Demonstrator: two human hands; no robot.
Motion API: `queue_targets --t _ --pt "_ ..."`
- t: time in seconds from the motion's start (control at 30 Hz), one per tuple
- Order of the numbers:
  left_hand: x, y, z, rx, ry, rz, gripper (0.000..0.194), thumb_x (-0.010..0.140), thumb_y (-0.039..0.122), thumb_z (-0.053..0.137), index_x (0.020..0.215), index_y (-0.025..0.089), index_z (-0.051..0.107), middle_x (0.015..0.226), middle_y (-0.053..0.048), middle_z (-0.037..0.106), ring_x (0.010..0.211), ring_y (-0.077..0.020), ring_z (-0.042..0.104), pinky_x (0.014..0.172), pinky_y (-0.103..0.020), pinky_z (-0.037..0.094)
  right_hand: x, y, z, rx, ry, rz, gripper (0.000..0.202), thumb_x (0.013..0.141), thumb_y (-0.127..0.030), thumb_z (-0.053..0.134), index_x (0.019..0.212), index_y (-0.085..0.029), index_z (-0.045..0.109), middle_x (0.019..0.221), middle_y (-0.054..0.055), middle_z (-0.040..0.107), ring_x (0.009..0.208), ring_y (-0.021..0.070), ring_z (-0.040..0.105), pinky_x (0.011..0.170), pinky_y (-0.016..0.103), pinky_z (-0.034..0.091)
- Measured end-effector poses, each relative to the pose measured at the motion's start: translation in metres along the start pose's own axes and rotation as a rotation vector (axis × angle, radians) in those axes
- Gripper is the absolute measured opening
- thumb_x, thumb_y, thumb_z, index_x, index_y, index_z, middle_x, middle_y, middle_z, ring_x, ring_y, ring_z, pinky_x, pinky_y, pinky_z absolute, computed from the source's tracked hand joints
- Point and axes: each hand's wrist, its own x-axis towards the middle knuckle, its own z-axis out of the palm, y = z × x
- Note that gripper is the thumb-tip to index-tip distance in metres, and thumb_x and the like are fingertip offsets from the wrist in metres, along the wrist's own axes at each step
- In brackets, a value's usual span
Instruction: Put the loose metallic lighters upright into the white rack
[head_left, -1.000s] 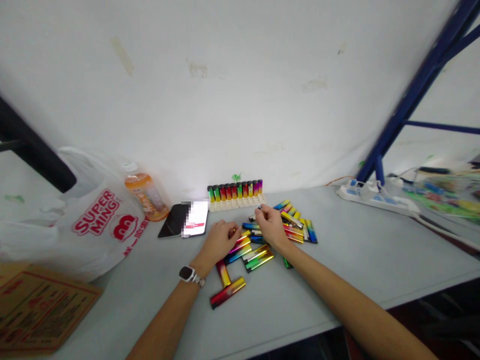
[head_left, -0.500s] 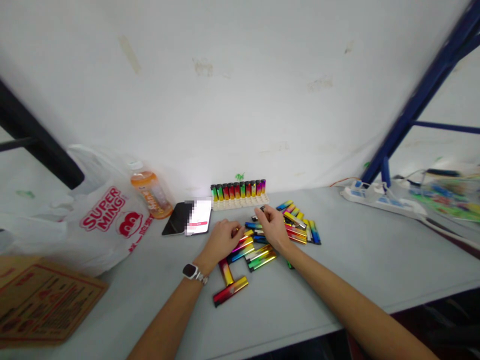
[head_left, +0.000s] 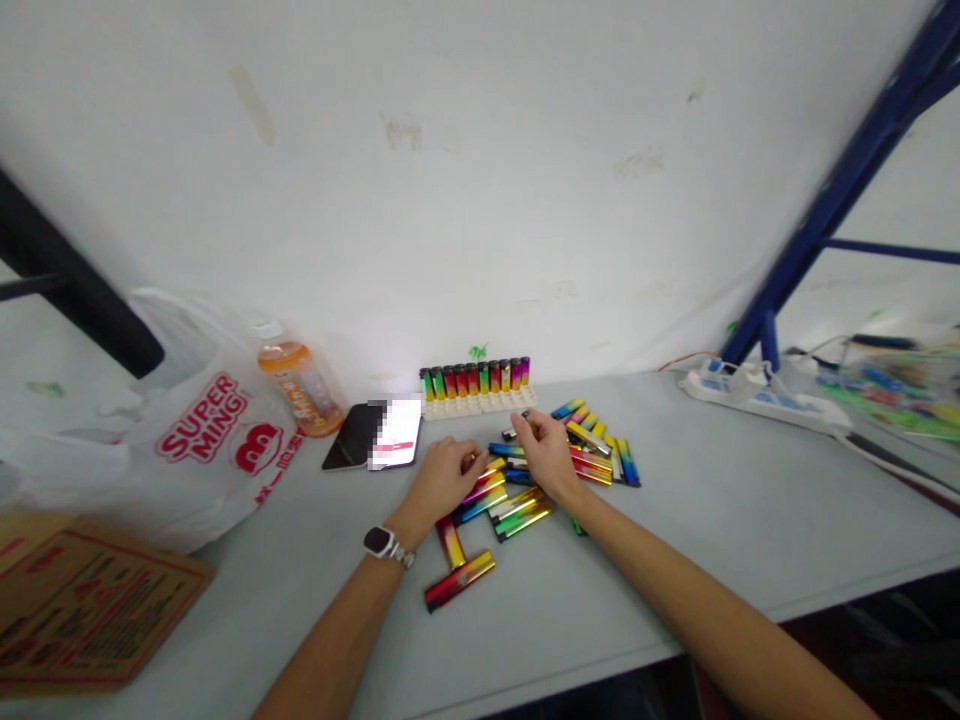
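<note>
Many shiny rainbow-coloured lighters (head_left: 523, 515) lie in a loose pile on the grey table (head_left: 675, 500). My left hand (head_left: 448, 478), wearing a silver watch (head_left: 379, 542) at the wrist, rests at the pile's left side with curled fingers; a gold bit of a lighter shows by the thumb. At the pile's back, my right hand (head_left: 546, 455) is closed, with a lighter's dark metal top peeking out at its fingertips. Behind the hands, a row of lighters (head_left: 472, 379) stands upright in a white holder (head_left: 480, 403) with holes, filling its rear row.
Left of the holder lie two phones (head_left: 352, 437), one with a lit screen. Further left are an orange drink bottle (head_left: 300, 385), a white plastic bag (head_left: 217, 450) and a cardboard box (head_left: 97, 600). A power strip (head_left: 765, 400) with cables sits at the right, beside a blue metal post (head_left: 817, 220).
Both hands hold nearly the same pose and place. The whole view has shifted very slightly; the lighters in the pile and holder have not visibly moved.
</note>
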Motion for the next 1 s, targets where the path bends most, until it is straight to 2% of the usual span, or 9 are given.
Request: queue_targets --t 0.2,0.63,0.83,0.9,1.0 --pt "0.000 -0.002 0.002 0.001 0.004 -0.002 0.035 0.093 0.039 0.044 0.074 0.019 0.065 0.066 -0.003 0.059 0.069 -0.0187 0.053 0.066 -0.031 0.033 -0.001 -0.002 0.001 0.019 -0.013 0.001 0.028 0.090 -0.032 0.043 0.064 -0.022 0.037 0.055 -0.006 0.033 0.052 0.0113 0.035 0.053 0.026 0.026" --pt "0.000 -0.004 0.003 0.000 0.014 0.003 0.034 0.093 0.040 0.044 0.074 0.020 0.064 0.066 -0.003 0.059 0.070 -0.0190 0.053 0.066 -0.030 0.033 -0.001 0.000 0.004 0.004 -0.022 0.002 0.032 0.091 -0.040 0.048 0.067 -0.022 0.037 0.057 -0.007 0.032 0.053 0.0112 0.033 0.053 0.025 0.028" --pt "0.000 -0.002 0.001 -0.011 0.002 -0.004 0.035 0.093 0.039 0.044 0.070 0.019 0.062 0.064 -0.003 0.058 0.067 -0.0182 0.052 0.065 -0.030 0.032 0.004 -0.002 0.001 0.136 -0.185 0.033 0.024 0.094 -0.047 0.046 0.093 -0.023 0.048 0.063 -0.006 0.051 0.053 0.0123 0.047 0.052 0.024 0.038" --pt "-0.001 -0.001 0.000 -0.021 0.001 -0.007 0.035 0.093 0.039 0.044 0.070 0.019 0.061 0.064 -0.003 0.058 0.067 -0.0183 0.052 0.065 -0.030 0.032 0.010 -0.001 -0.005 0.092 -0.209 -0.005 0.025 0.092 -0.047 0.051 0.092 -0.022 0.053 0.070 -0.002 0.059 0.061 0.0138 0.055 0.059 0.026 0.044" --pt "-0.001 0.000 -0.002 -0.033 -0.006 0.001 0.035 0.093 0.039 0.044 0.070 0.019 0.061 0.064 -0.003 0.058 0.069 -0.0188 0.053 0.065 -0.030 0.032 0.025 0.001 -0.020 -0.065 -0.144 -0.127 0.024 0.084 -0.043 0.063 0.085 -0.019 0.063 0.086 0.004 0.063 0.075 0.0158 0.059 0.069 0.028 0.048"
